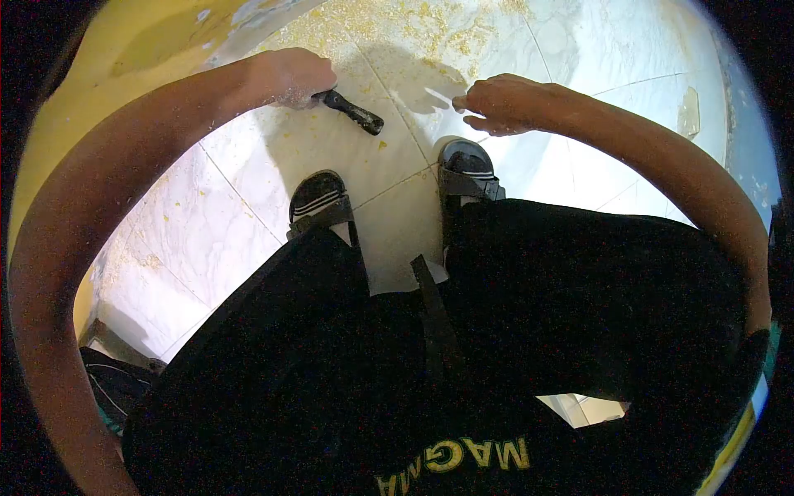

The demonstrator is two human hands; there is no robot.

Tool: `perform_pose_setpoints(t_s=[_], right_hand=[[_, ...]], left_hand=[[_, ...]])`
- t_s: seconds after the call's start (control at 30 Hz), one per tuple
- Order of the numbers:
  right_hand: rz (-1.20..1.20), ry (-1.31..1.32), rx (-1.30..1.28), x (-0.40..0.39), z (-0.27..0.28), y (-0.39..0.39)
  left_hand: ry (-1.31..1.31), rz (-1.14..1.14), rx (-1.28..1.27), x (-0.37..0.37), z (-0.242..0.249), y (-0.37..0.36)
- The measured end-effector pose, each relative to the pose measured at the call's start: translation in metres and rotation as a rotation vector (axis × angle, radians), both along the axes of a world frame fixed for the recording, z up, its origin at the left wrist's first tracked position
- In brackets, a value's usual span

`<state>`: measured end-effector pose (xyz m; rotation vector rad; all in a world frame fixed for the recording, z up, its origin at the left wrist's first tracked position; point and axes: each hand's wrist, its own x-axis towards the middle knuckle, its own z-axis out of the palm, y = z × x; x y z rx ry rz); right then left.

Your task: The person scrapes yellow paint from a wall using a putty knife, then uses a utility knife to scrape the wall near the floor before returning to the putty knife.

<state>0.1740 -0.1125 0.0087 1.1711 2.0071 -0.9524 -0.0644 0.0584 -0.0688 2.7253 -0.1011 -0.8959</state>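
Note:
My left hand (302, 76) is closed around a tool with a black handle (357, 114), low beside the wall at upper left. The handle's end points toward my feet, and pale dust marks it. The tool's other end is hidden by my hand. Across from it, my right hand (506, 104) has its thumb and fingers drawn together over the floor. From its fingertips juts a thin whitish strip (438, 97), too bright to name surely. Both hands are apart from each other, above the marbled tile floor (389, 161).
Yellow and pale flakes (413, 29) litter the floor beyond my hands. The yellow wall (157, 45) at left has worn, whitish patches. My sandalled feet (318, 198) are planted between my knees. A pale flat piece (689, 112) lies at right, and a dark bag-like thing (116, 380) sits at lower left.

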Motion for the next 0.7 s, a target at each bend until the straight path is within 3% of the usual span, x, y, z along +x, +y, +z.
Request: perform_pose_setpoints(t_s=[0.7], right_hand=[[-0.106, -0.061, -0.047, 0.005, -0.002, -0.002]], left_hand=[[-0.013, 0.022, 0.019, 0.006, 0.005, -0.004]])
